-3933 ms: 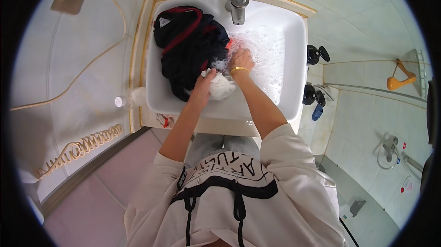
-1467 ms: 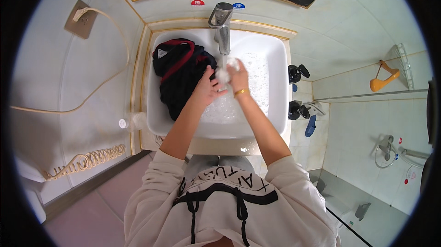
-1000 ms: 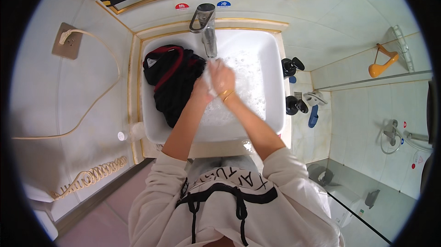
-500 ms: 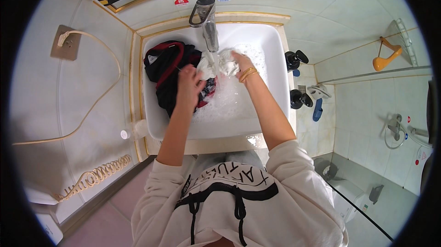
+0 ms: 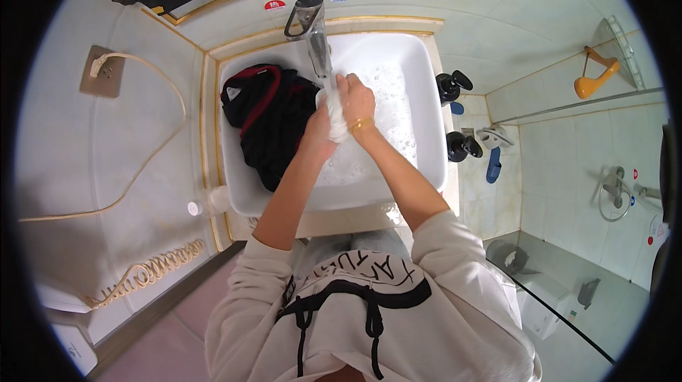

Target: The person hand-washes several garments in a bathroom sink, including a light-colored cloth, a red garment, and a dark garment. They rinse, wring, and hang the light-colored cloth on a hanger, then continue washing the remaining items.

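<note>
A wet white cloth (image 5: 335,118) is bunched between my two hands, right under the spout of the chrome faucet (image 5: 317,45). My left hand (image 5: 319,131) grips its left side, and my right hand (image 5: 357,101) closes on it from the right, a gold bracelet at that wrist. What kind of garment the cloth is cannot be made out. Beside my left hand, a black garment with dark red trim (image 5: 273,123) lies heaped in the left part of the white sink (image 5: 334,201). Foamy water covers the basin bottom on the right.
Two black pump bottles (image 5: 462,146) stand along the sink's right edge. A pale cord hangs from the wall outlet (image 5: 103,72) on the left. Further right are a blue slipper (image 5: 493,167), a glass partition and an orange hanger (image 5: 595,73) on a rail.
My hands have come together around the white cloth under the faucet. My left hand was loose and blurred above the black garment; now it is closed on the cloth.
</note>
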A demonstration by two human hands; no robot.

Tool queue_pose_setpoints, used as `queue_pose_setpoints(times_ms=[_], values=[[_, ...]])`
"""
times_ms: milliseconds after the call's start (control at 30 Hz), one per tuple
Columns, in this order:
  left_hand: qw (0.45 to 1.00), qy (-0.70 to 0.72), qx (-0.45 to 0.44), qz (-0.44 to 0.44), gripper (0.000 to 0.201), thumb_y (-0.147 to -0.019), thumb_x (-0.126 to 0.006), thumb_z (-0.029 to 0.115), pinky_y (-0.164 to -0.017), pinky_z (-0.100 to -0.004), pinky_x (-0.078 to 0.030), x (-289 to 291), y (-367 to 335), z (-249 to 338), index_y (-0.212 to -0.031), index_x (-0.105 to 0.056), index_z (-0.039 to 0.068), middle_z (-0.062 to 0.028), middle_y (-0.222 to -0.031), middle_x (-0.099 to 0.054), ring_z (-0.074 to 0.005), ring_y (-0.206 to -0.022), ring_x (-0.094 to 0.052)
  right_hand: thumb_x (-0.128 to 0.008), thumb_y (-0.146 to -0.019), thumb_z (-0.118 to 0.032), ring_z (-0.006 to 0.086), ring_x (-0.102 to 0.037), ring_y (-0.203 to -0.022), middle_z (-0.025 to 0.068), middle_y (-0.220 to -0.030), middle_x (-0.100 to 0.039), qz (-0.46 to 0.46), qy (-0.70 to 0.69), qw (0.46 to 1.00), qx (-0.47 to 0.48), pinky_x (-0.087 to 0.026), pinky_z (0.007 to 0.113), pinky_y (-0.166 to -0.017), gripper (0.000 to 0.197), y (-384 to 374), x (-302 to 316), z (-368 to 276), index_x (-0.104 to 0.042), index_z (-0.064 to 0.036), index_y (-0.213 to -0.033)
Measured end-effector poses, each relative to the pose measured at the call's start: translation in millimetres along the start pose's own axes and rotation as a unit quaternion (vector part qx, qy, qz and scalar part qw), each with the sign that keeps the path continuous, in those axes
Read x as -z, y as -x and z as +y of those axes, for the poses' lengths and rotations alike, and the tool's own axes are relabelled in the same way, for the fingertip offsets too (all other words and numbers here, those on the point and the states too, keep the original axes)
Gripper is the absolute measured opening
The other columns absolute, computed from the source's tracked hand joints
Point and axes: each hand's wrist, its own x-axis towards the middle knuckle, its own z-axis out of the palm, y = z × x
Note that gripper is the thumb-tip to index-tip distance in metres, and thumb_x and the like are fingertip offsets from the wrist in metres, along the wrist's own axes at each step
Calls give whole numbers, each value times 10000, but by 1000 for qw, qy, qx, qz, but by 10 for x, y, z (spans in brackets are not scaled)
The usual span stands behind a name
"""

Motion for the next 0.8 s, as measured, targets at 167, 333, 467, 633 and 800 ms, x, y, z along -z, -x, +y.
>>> queue_pose_setpoints(times_ms=[167, 333, 467, 633, 800], values=[[991, -124, 51, -24, 406, -903, -464, 311, -854, -313, -436, 31, 106, 455, -1166, -465, 3, -62, -1100, -543, -169, -988, -536, -506, -850, -202, 327, -588, -667, 196, -715, -592, 58, -162, 985, -7, -465, 376, -631, 165, -23, -14, 380, -541, -42, -824], [963, -267, 18, -29, 330, -861, -544, 226, -860, -300, -432, 197, 133, 621, -1122, -498, 29, -49, -1062, -561, -150, -985, -537, -536, -836, -126, 181, -546, -835, 62, -886, -577, 64, -546, 783, -291, -442, 266, -757, 132, -167, 230, 556, -518, -44, -938], [980, -188, -56, -28, 241, -869, -531, 204, -824, -289, -441, 202, -18, 606, -1059, -522, 56, -19, -982, -573, -137, -921, -549, -587, -827, -226, 187, -546, -881, 82, -943, -564, -216, -593, 685, -364, -456, 264, -770, 264, -20, 306, 502, -502, -55, -1008], [982, -112, -152, -35, 169, -882, -500, 185, -817, -318, -457, 279, -103, 661, -993, -530, 61, -37, -929, -583, -153, -901, -561, -658, -784, -259, 221, -564, -973, 129, -1076, -535, -385, -426, 797, -185, -499, 369, -796, 475, 46, 352, 459, -437, -23, -1132], [997, -15, 22, 79, 321, -887, -481, 279, -914, -459, -406, 309, 25, 381, -1104, -486, 42, -139, -1106, -528, -264, -1055, -507, -670, -760, -161, 188, -559, -835, 80, -891, -563, -211, -594, 735, -250, -465, 283, -710, 333, -199, 293, 474, -472, -53, -1006]])
